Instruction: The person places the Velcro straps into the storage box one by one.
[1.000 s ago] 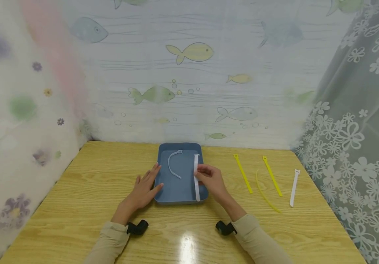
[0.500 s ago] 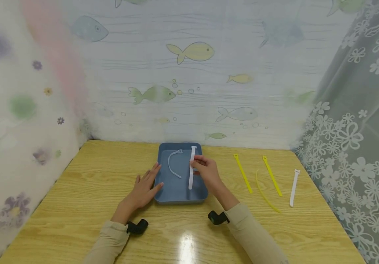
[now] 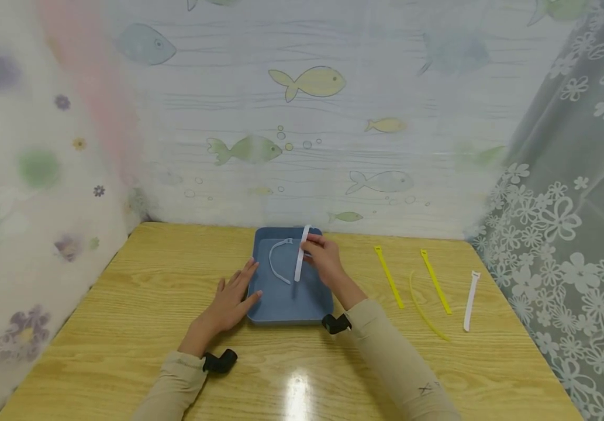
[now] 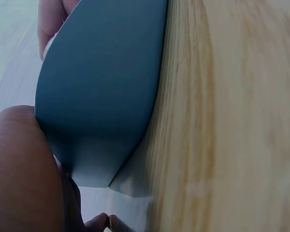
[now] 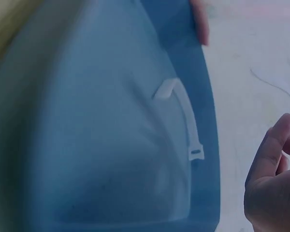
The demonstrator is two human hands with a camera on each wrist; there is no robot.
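While pinched between thumb and fingers of the right hand (image 3: pixel 321 258), the straight white cable tie (image 3: pixel 300 255) stands tilted over the far half of the blue tray (image 3: pixel 286 305), its lower end close to the tray floor.

Curved white cable tie (image 3: pixel 276 261): lies loose on the tray floor, just left of the held one; also seen in the right wrist view (image 5: pixel 187 116).

Blue tray: sits on the desk (image 3: pixel 123 327) at centre, near the back wall.

Left hand (image 3: pixel 230 301): fingers straight, flat on the desk, thumb and fingertips against the tray's left wall; holds nothing.

Three yellow cable ties, on the desk right of the tray: one nearest the tray (image 3: pixel 387 276), one thin and curved (image 3: pixel 421 310), one further right (image 3: pixel 435 280).

White cable tie (image 3: pixel 470 300): lies furthest right, apart from the yellow ones.
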